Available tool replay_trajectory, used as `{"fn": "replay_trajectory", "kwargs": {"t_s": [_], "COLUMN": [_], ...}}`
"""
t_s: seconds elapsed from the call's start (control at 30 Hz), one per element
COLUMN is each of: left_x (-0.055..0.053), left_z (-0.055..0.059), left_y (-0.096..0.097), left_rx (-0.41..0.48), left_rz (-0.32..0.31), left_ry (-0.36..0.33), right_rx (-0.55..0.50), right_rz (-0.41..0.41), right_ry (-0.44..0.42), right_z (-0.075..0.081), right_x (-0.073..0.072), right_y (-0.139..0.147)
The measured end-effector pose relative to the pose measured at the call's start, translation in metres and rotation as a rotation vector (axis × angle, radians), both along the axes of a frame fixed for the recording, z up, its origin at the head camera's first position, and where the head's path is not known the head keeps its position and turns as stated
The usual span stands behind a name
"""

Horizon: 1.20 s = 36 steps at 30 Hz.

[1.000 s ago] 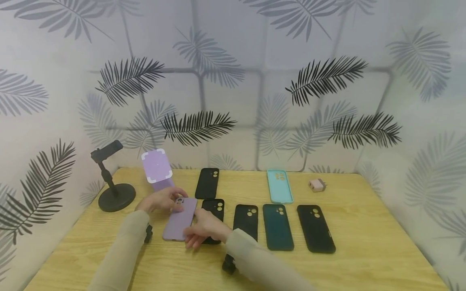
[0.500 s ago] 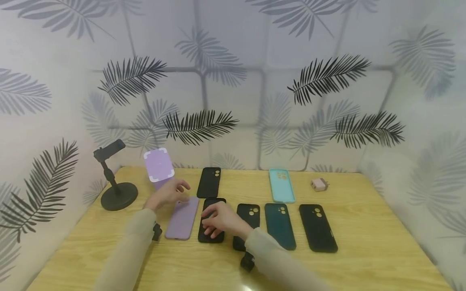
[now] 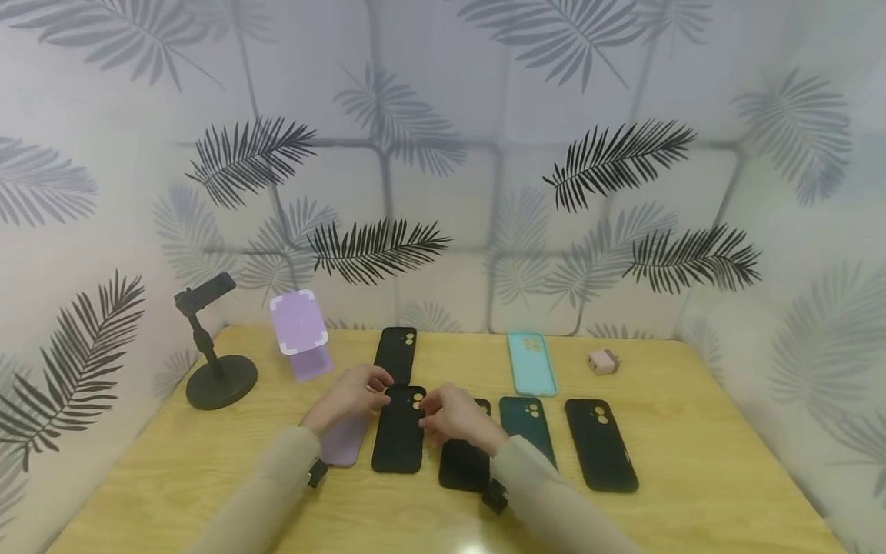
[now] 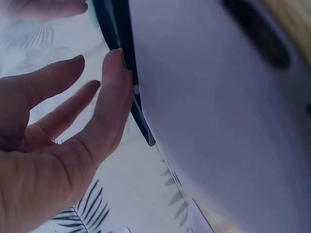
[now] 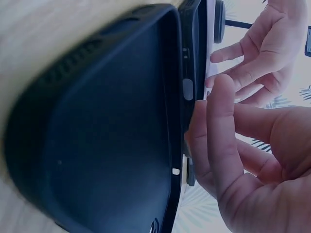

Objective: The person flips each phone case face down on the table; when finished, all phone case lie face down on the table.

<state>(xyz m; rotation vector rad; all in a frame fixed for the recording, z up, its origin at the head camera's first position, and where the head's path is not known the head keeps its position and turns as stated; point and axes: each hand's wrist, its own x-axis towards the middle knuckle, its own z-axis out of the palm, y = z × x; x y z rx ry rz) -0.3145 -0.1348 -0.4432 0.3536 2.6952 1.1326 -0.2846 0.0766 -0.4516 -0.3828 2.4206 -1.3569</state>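
A black phone case (image 3: 398, 438) with two round camera holes lies on the wooden table between my hands. Above its upper left edge hovers my left hand (image 3: 354, 394), fingers loosely bent, partly covering a lilac phone case (image 3: 344, 442). My right hand (image 3: 453, 415) is at its right edge, over another black case (image 3: 464, 465); the right wrist view shows that one's hollow inside (image 5: 112, 131). In the left wrist view, a fingertip of the left hand (image 4: 63, 141) is close to the black case's rim (image 4: 127, 48); contact is hard to tell.
Farther back lie a black case (image 3: 396, 355) and a turquoise case (image 3: 532, 365). To the right are a dark teal case (image 3: 526, 427), a black case (image 3: 601, 446) and a pink charger plug (image 3: 603, 362). A black stand (image 3: 221, 382) and a lilac stand (image 3: 299, 323) stand at left.
Both hands have left the lilac phone case and moved right to the black case beside it. The lilac case stays flat on the table.
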Motion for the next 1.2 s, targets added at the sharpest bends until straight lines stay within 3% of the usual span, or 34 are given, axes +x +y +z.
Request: {"fn": "replay_trajectory", "kwargs": {"t_s": [0.17,0.27,0.37,0.5,0.8,1.0,1.2], "left_x": [0.006,0.007,0.005,0.0,-0.009,-0.012,-0.012], "left_z": [-0.003,-0.005,-0.007,-0.008,-0.006,-0.006,-0.005], "left_y": [0.008,0.01,0.01,0.006,-0.009,-0.011,-0.008], "left_rx": [-0.201,-0.213,-0.12,0.075,0.371,0.468,0.502], "left_rz": [-0.027,-0.032,-0.001,0.04,0.052,0.033,0.018], "left_ry": [0.139,0.144,0.068,-0.058,-0.233,-0.3,-0.334], "right_rx": [0.01,0.001,0.009,0.03,0.002,-0.002,-0.089], "right_rz": [0.0,-0.007,-0.006,0.002,0.005,0.031,0.074], "right_ry": [-0.012,-0.023,-0.025,-0.014,-0.064,-0.074,-0.126], "right_z": [-0.001,-0.003,-0.003,0.001,0.002,0.001,-0.003], "right_x": [0.001,0.001,0.0,-0.001,-0.001,0.001,-0.001], "right_y": [-0.002,-0.002,-0.002,0.0,-0.001,-0.007,-0.007]}}
